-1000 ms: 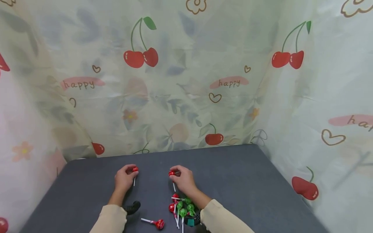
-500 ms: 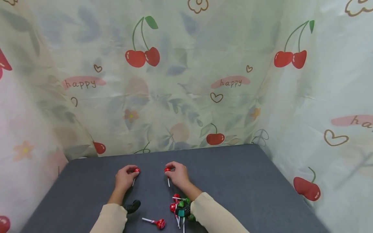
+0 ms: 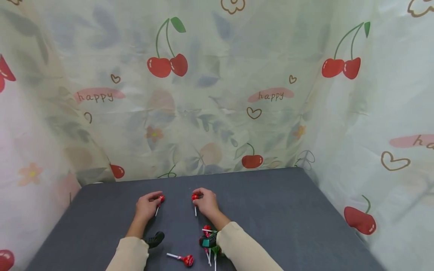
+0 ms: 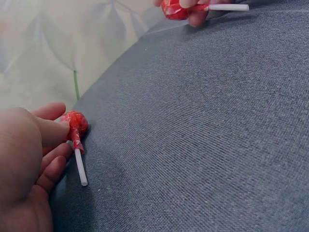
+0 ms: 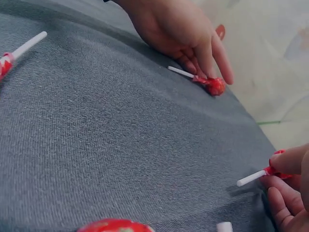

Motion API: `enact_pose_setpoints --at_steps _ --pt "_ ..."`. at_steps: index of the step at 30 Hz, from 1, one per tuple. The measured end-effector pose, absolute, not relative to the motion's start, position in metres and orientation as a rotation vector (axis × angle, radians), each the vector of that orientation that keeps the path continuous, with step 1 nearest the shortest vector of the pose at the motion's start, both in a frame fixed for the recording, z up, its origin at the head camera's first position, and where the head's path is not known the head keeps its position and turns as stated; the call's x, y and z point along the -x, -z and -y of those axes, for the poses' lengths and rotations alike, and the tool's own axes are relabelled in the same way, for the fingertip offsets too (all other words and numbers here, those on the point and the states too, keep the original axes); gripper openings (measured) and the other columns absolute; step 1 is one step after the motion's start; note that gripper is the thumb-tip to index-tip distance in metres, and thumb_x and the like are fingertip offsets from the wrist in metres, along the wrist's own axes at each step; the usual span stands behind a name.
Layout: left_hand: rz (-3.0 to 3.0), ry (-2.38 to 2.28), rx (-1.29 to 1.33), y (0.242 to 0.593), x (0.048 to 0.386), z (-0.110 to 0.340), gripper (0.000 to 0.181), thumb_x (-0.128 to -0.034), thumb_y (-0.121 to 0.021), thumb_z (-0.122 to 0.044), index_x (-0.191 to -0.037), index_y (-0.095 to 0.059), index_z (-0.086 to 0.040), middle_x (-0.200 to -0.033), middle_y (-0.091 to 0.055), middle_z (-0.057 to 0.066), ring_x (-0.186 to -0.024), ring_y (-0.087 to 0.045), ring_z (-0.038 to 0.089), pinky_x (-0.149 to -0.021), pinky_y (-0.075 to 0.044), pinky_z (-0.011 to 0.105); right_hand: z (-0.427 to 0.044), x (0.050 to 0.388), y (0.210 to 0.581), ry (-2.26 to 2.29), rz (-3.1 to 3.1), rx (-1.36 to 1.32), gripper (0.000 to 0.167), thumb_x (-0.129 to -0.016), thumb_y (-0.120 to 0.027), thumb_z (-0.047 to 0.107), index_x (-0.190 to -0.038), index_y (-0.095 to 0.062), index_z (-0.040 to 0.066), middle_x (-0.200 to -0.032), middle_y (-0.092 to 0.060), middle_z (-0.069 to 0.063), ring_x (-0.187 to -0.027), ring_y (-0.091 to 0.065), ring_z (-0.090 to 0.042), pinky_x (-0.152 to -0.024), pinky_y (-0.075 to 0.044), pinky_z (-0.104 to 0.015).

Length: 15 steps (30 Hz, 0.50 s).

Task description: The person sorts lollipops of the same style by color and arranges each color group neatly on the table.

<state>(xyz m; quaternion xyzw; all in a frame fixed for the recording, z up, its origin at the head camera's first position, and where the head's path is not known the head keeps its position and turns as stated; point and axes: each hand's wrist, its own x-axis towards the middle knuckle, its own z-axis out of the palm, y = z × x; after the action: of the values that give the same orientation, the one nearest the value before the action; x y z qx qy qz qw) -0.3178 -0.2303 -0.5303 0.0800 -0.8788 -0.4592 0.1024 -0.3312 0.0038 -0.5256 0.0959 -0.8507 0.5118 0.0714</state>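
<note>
At the table's left rear, the left hand [image 3: 146, 207] has its thumb and fingertips at the head of a red lollipop [image 3: 162, 198], whose white stick points toward the near edge. In the left wrist view the thumb presses against this lollipop [image 4: 76, 123], with the index finger behind its head. Level with it, the right hand [image 3: 207, 205] pinches another red lollipop [image 3: 194, 197] between thumb and fingers. The right wrist view shows that lollipop's white stick [image 5: 252, 178] sticking out of the right hand [image 5: 292, 191]; its head is partly hidden.
A single red lollipop [image 3: 188, 260] lies near the front, its stick pointing left. Red and green lollipops [image 3: 215, 250] are piled under the right wrist, partly covered by the wrist strap and sleeve. A patterned curtain [image 3: 203, 94] stands behind the dark table [image 3: 271, 210].
The right hand has moved left and slightly farther back with its red lollipop, away from the pile. The lollipop at the left hand has tilted, its head shifting slightly right.
</note>
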Motion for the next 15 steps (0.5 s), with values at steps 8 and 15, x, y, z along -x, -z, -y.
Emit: enact_pose_setpoints --at_steps 8,15 --pt "2.615 1.316 -0.224 0.531 0.318 0.229 0.025 -0.0926 -0.064 -0.007 -0.116 -0.071 -0.004 -0.107 -0.069 0.017 -0.097 -0.062 0.032 -0.083 -0.045 0.045 0.006 0.328 0.527 -1.517 2.592 -0.283 0.025 -0.077 -0.078 -0.003 -0.1 -0.072 0.007 -0.09 -0.068 0.001 -0.071 -0.061 -0.008 -0.066 -0.052 -0.026" --pt "2.638 1.311 -0.171 0.532 0.318 0.229 0.024 -0.0915 -0.068 -0.012 -0.115 -0.072 -0.005 -0.113 -0.068 0.018 -0.103 -0.06 0.034 -0.087 -0.044 0.049 0.014 0.324 0.529 -1.511 2.57 -0.298 0.025 -0.075 -0.079 -0.004 -0.098 -0.073 0.006 -0.086 -0.069 0.001 -0.071 -0.061 -0.009 -0.068 -0.051 -0.026"
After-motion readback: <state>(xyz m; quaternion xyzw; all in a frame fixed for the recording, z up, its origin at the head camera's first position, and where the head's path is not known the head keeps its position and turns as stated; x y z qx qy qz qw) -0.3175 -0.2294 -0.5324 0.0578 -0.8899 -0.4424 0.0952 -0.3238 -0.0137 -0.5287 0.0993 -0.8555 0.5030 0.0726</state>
